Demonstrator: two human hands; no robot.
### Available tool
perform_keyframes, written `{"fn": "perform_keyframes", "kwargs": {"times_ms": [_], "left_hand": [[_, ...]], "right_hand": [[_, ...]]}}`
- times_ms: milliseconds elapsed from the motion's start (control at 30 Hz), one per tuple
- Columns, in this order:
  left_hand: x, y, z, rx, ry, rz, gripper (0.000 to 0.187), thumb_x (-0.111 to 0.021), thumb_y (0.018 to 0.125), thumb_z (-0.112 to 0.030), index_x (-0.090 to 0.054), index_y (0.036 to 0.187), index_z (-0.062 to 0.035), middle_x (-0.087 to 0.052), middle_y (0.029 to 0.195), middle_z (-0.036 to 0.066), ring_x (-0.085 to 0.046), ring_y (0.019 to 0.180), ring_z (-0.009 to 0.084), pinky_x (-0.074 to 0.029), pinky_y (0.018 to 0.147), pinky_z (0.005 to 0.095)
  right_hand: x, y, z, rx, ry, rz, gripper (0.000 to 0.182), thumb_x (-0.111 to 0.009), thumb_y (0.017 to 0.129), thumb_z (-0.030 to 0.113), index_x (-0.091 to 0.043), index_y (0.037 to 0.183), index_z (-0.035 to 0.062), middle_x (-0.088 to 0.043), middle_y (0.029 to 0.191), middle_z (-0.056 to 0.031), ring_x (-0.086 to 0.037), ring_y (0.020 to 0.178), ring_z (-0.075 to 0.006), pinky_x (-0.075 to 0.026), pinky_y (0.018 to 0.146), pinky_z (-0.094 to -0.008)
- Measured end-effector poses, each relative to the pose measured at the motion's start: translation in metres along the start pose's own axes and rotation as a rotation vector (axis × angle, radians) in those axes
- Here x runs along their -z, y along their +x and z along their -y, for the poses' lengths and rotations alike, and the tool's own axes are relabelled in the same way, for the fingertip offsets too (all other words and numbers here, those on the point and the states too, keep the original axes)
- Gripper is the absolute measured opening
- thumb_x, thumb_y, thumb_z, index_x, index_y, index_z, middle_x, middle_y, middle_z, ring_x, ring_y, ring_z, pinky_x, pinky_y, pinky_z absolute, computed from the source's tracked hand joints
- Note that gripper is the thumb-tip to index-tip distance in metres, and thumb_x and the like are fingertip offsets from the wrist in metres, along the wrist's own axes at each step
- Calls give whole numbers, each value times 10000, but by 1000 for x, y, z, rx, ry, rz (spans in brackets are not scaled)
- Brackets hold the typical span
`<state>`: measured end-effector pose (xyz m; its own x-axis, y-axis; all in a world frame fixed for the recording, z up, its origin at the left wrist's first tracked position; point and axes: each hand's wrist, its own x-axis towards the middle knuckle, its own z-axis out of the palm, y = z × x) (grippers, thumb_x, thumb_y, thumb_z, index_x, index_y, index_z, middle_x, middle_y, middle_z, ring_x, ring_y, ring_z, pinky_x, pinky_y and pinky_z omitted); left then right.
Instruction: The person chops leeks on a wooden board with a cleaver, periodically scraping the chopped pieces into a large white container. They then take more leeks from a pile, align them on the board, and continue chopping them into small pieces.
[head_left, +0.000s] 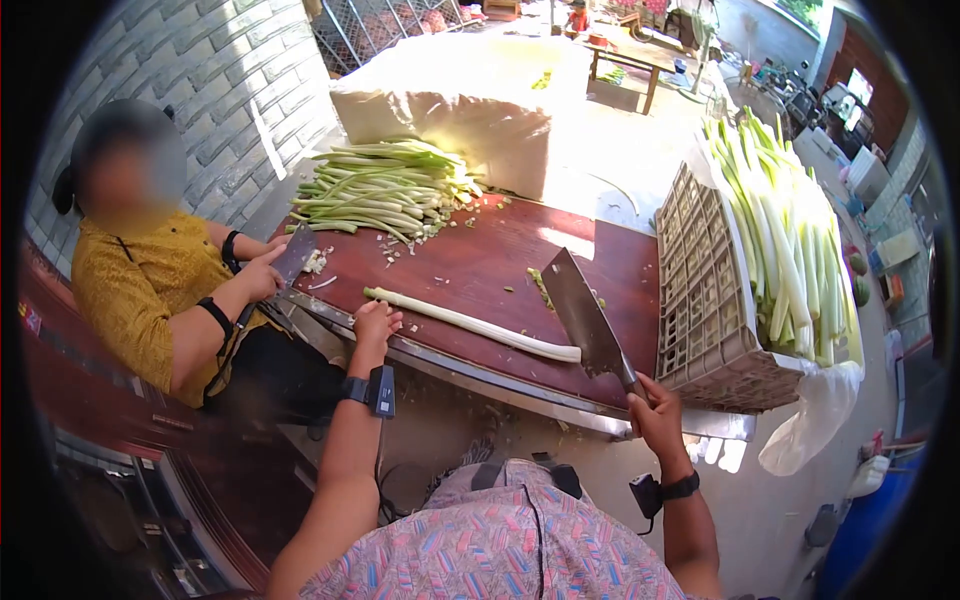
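Observation:
A single long green onion point(470, 322) lies along the near edge of the red board point(450, 270), its cut green end to the left and white end to the right. My left hand point(376, 322) is just below the green end, palm turned up, fingers loosely curled and apart from the thumb. In my right hand point(657, 412) is the handle of a cleaver point(582, 315). Its broad blade points up and away, beside the onion's white end, which overlaps the blade's lower edge in this view.
Many green onions point(385, 190) are heaped at the board's far left, with trimmings around them. At right a plastic crate point(705, 300) leans, beside upright green onions point(780, 240). A co-worker point(160, 290) at left holds another cleaver point(295, 255). Behind stands a large covered block point(450, 110).

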<state>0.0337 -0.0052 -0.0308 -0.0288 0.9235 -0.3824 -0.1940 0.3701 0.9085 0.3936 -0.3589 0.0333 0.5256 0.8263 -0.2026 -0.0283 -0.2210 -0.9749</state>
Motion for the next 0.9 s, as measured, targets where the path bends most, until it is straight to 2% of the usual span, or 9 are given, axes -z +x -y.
{"fn": "perform_keyframes", "kwargs": {"times_ms": [67, 100, 133, 200, 333, 500, 600, 700, 900], "left_hand": [[-3, -11, -3, -110, 395, -38, 155, -575, 943, -172, -587, 1021, -38, -606, 879, 57, -645, 761, 155, -522, 656, 323], [-10, -15, -3, -196, 545, -89, 185, -613, 889, -109, -605, 1042, -7, -644, 936, 114, -668, 807, 225, -541, 678, 349], [-19, -23, -5, -196, 553, -78, 185, -613, 889, -109, -605, 1042, -7, -644, 936, 114, -668, 807, 225, -541, 678, 349], [-39, -47, -3, -1004, 1067, 45, 235, -640, 828, -75, -619, 1058, -34, -649, 1013, 151, -636, 955, 293, -526, 808, 413], [-101, -88, 18, -1323, 999, 567, 363, -660, 828, -163, -624, 1182, -91, -608, 1252, 131, -543, 1194, 332, -419, 1012, 464], [-133, -138, 65, -1232, 1404, 859, 612, -613, 892, -375, -422, 1446, -197, -378, 1522, 81, -302, 1425, 306, -204, 1122, 598], [-130, -148, 71, -1266, 1450, 845, 684, -597, 900, -409, -327, 1502, -225, -283, 1573, 73, -220, 1458, 318, -140, 1132, 624], [-124, -158, 72, -1228, 1480, 818, 698, -610, 892, -412, -332, 1504, -225, -261, 1583, 70, -184, 1468, 335, -127, 1132, 628], [-112, -161, 78, -1286, 1445, 830, 703, -643, 870, -411, -369, 1490, -225, -235, 1594, 64, -159, 1472, 350, -115, 1114, 660]], "right_hand": [[2, -26, 3, -44, 19, -29, 425, -654, 877, 68, -592, 1295, 26, -576, 661, 9, -493, 476, -49, -401, 429, -214], [4, -38, -1, -52, 74, -45, 419, -649, 883, 67, -591, 1295, 24, -576, 659, 0, -497, 470, -55, -401, 423, -215], [4, -49, -7, -59, 129, -58, 413, -643, 889, 67, -591, 1296, 23, -577, 657, -9, -500, 464, -61, -402, 416, -216], [7, -68, -19, -70, 146, -80, 417, -628, 900, 63, -576, 1311, 18, -577, 650, -24, -506, 461, -73, -397, 410, -222], [10, -94, -30, -149, 208, -98, 432, -612, 914, 74, -543, 1335, 5, -595, 652, -52, -536, 470, -104, -407, 407, -240], [10, -118, -44, -315, 483, -122, 406, -613, 935, 133, -532, 1311, 2, -615, 693, -81, -548, 477, -128, -414, 404, -248], [13, -130, -56, -350, 535, -89, 328, -572, 973, 232, -531, 1248, 57, -588, 705, -96, -517, 465, -135, -414, 395, -259], [12, -143, -57, -434, 684, -104, 400, -561, 968, 167, -493, 1342, 42, -599, 720, -101, -522, 484, -147, -405, 412, -270], [-2, -161, -63, -431, 728, -77, 387, -537, 984, 181, -492, 1346, 51, -589, 730, -99, -512, 498, -142, -403, 428, -269]]}}
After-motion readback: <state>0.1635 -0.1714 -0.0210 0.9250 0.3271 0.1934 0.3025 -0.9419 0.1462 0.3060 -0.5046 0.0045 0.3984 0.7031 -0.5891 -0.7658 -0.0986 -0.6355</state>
